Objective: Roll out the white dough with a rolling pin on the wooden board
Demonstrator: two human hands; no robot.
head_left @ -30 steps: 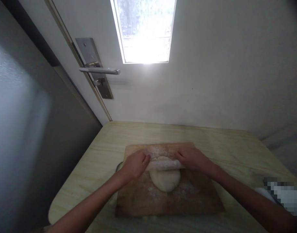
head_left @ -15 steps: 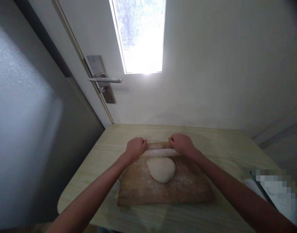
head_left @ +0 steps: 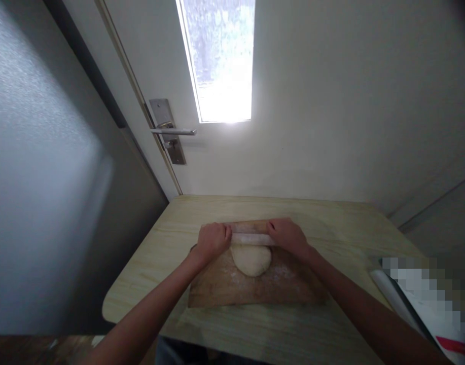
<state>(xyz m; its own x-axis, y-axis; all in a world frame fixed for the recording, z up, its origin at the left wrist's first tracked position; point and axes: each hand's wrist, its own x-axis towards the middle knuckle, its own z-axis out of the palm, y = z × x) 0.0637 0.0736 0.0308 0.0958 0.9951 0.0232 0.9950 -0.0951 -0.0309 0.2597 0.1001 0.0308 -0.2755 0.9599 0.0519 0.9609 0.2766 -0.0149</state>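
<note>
A floured wooden rolling pin (head_left: 250,239) lies across the far part of a brown wooden board (head_left: 232,289). My left hand (head_left: 212,241) is closed over its left end and my right hand (head_left: 287,235) is closed over its right end. Just in front of the pin, an oval piece of pale dough (head_left: 251,259) rests on the board, its far edge touching the pin. Flour dusts the board around the dough.
The board sits on a light wooden table (head_left: 323,218) pushed against a white door with a metal lever handle (head_left: 173,132) and a narrow bright window (head_left: 220,61). A white packet (head_left: 399,299) lies at the table's right edge. A grey surface stands to the left.
The pin rolled from over the dough's far part to beyond the dough near the board's far edge, then came back slightly to the dough's far edge. The view shifted a little.
</note>
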